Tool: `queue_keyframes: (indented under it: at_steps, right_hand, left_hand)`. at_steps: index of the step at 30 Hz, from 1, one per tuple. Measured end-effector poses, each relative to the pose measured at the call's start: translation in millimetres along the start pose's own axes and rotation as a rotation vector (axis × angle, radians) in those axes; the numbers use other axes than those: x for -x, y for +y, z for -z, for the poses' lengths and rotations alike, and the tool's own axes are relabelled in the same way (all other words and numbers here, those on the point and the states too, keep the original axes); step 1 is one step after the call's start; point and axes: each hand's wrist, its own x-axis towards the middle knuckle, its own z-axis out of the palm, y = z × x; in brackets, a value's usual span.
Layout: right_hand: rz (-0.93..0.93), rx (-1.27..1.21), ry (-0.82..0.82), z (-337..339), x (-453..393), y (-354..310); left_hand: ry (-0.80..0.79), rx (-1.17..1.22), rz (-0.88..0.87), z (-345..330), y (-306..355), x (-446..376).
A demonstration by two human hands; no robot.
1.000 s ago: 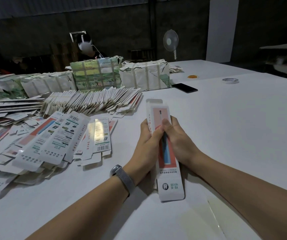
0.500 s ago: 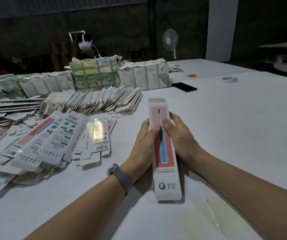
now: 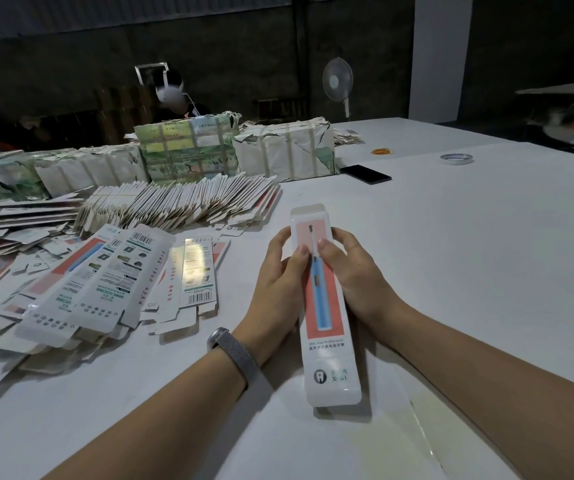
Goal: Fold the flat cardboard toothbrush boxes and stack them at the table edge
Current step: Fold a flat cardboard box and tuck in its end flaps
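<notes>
I hold one long box [image 3: 327, 306] in both hands, just above the white table [image 3: 469, 254]. My left hand [image 3: 278, 289] curls round its left side, thumb on top. My right hand [image 3: 354, 278] curls round its right side, thumb on top too. The far flap sticks out past my fingers. Flat boxes [image 3: 105, 289] lie in a messy heap to my left. More flat ones lean in a row [image 3: 181, 206] behind it.
</notes>
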Motion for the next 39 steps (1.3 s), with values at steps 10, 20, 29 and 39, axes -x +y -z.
queue_keyframes:
  at_steps: [10, 20, 29, 39]
  right_hand:
    - [-0.009, -0.034, 0.009, 1.2, 0.7, 1.1]
    - [0.003, 0.006, -0.02, 0.5, 4.2, -4.0]
    - [0.003, 0.024, -0.026, 0.1, 7.6, -5.3]
    - [0.021, 0.041, -0.036, -1.3, 5.1, -8.6]
  left_hand:
    - [-0.043, 0.082, 0.014, 0.9, -0.1, 1.7]
    - [-0.008, 0.125, 0.016, 3.9, -1.4, -0.6]
    - [-0.018, 0.103, -0.003, 2.4, 0.8, 1.4]
    - [0.001, -0.002, -0.037, 1.4, 3.3, 4.6]
